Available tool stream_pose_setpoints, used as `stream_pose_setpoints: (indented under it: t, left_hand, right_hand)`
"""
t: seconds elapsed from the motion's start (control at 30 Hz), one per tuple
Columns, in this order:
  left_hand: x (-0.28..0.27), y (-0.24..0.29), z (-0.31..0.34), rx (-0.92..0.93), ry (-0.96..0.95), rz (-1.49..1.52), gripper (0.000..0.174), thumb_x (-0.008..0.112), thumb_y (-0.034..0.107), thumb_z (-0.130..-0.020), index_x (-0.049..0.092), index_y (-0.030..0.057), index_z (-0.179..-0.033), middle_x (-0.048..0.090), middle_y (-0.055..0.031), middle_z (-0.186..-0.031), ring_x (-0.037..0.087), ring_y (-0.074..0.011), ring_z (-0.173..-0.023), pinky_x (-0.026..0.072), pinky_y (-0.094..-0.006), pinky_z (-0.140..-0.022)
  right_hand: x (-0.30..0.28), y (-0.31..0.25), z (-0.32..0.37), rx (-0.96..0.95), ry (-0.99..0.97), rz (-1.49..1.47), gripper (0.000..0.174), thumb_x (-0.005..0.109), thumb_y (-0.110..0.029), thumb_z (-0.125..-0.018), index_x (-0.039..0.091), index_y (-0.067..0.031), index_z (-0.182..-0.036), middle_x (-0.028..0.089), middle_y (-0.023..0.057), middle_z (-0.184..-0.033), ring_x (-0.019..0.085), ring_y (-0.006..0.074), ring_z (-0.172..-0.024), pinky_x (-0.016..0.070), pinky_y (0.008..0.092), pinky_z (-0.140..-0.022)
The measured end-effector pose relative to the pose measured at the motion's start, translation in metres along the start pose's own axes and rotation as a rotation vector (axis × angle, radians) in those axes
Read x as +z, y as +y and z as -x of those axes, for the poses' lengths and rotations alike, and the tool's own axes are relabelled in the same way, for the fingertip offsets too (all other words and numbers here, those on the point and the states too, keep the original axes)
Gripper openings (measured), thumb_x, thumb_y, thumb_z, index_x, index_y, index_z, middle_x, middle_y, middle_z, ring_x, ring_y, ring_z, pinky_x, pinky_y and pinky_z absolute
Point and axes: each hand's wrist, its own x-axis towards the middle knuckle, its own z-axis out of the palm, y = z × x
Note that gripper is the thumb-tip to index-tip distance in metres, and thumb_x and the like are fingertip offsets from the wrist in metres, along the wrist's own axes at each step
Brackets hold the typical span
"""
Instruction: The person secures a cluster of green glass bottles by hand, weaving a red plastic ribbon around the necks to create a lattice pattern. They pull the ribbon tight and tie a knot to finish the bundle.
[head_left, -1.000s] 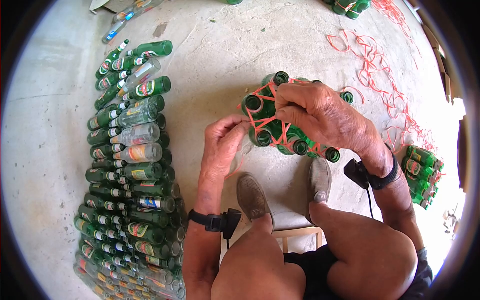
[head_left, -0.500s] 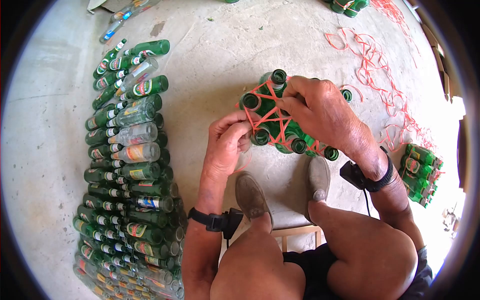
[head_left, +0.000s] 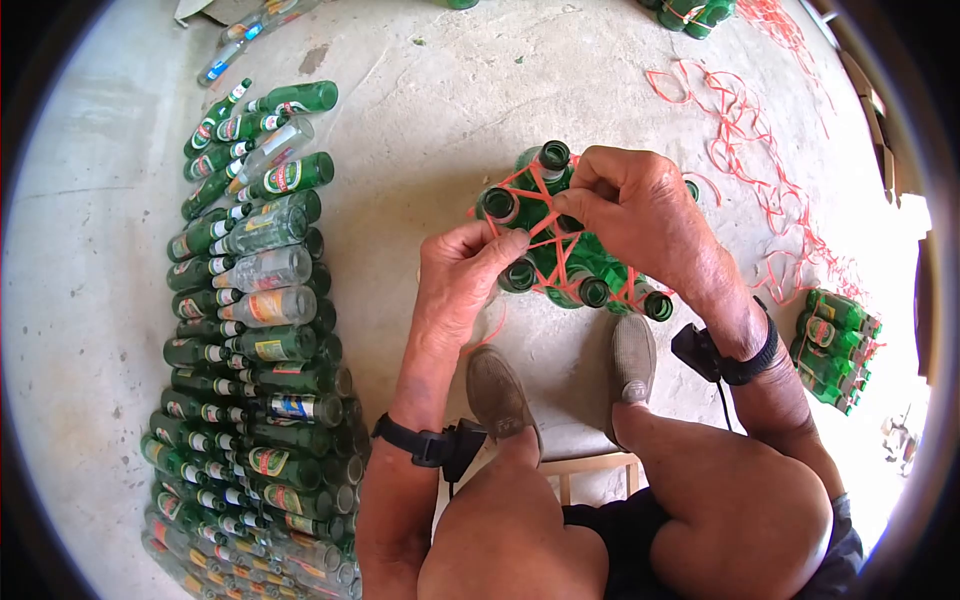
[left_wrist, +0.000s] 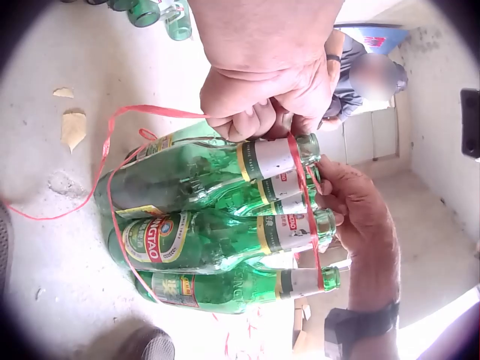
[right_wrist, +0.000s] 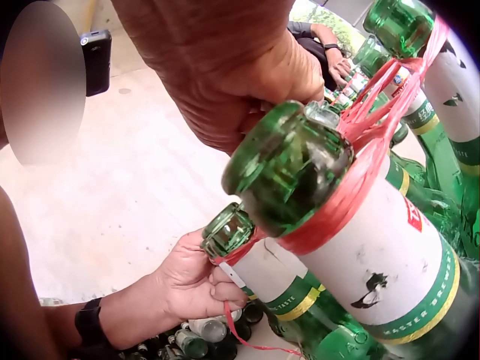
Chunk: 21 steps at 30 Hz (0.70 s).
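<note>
A cluster of green glass beer bottles point(head_left: 595, 292) stands upright in front of me, red plastic string point(head_left: 560, 262) laced in zigzags between the necks. My left hand point(head_left: 462, 275) is at the left side, thumb laid between two bottle necks; in the left wrist view its curled fingers grip the string, and a loose tail point(left_wrist: 109, 146) trails off. Across the cluster, my right hand point(head_left: 645, 210) pinches string between thumb and forefinger above the necks. The right wrist view shows string wound tightly round a near bottle neck point(right_wrist: 300, 176); the right fingertips are hidden behind it.
Many bottles point(head_left: 275, 345) lie stacked on their sides at the left. Tangled red string point(head_left: 745, 140) spreads over the floor at the right, beside another bundle of bottles point(head_left: 835, 345). My shoes point(head_left: 502, 395) are just below the cluster. Another person point(left_wrist: 360, 79) is in the background.
My left hand has shifted slightly right, its thumb now over the string between two necks. The right hand has moved a little up and away from the left front bottles.
</note>
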Motion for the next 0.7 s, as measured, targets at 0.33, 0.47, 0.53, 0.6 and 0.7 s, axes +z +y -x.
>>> stream_pose_setpoints:
  t: [0.33,0.47,0.53,0.6,0.7]
  left_hand:
    - [0.005,-0.003,0.001,0.035,0.038,-0.008,0.014,0.083,0.017,-0.095,0.078,0.0042,-0.091,0.056,0.0091,-0.072,0.037,-0.0007,-0.058,0.0244,-0.0237,-0.05]
    - [0.004,-0.014,-0.003,0.051,0.055,0.035,0.015,0.084,0.017,-0.096,0.079,0.0032,-0.094,0.058,0.0079,-0.074,0.038,-0.0007,-0.058,0.0248,-0.0231,-0.05]
    - [0.002,-0.014,-0.003,0.045,0.038,0.039,0.014,0.084,0.017,-0.097,0.079,0.0032,-0.096,0.06,0.0076,-0.075,0.038,-0.0007,-0.058,0.0244,-0.0231,-0.05]
    - [0.0,-0.014,-0.002,0.04,0.023,0.05,0.014,0.084,0.016,-0.097,0.08,0.0033,-0.098,0.061,0.0075,-0.076,0.038,-0.0006,-0.059,0.0241,-0.0231,-0.05]
    - [0.0,-0.013,-0.003,0.04,0.009,0.065,0.013,0.085,0.016,-0.097,0.08,0.0036,-0.098,0.061,0.0077,-0.076,0.038,-0.0005,-0.059,0.0238,-0.0233,-0.05]
  right_hand:
    - [-0.012,0.005,0.001,-0.022,-0.131,-0.054,0.01,0.071,-0.008,-0.096,0.071,0.0024,-0.098,0.067,0.0004,-0.073,0.056,0.0037,-0.067,0.0467,0.0284,-0.06]
    - [-0.012,0.0,0.007,-0.046,-0.105,-0.003,0.011,0.068,-0.007,-0.095,0.071,0.0025,-0.1,0.068,0.0035,-0.073,0.058,0.0052,-0.068,0.0487,0.0297,-0.062]
    - [-0.008,0.003,0.007,-0.072,-0.058,-0.015,0.01,0.066,-0.004,-0.091,0.071,0.0021,-0.096,0.069,0.0134,-0.075,0.066,0.0185,-0.069,0.0543,0.0371,-0.065]
    - [-0.006,0.003,0.009,-0.089,-0.028,-0.028,0.009,0.064,-0.003,-0.09,0.07,0.0018,-0.094,0.07,0.019,-0.076,0.071,0.0271,-0.07,0.0571,0.0417,-0.068]
    - [-0.004,0.003,0.01,-0.137,0.006,-0.027,0.008,0.063,-0.003,-0.092,0.069,0.0016,-0.094,0.069,0.0206,-0.079,0.072,0.0332,-0.074,0.0573,0.0443,-0.071]
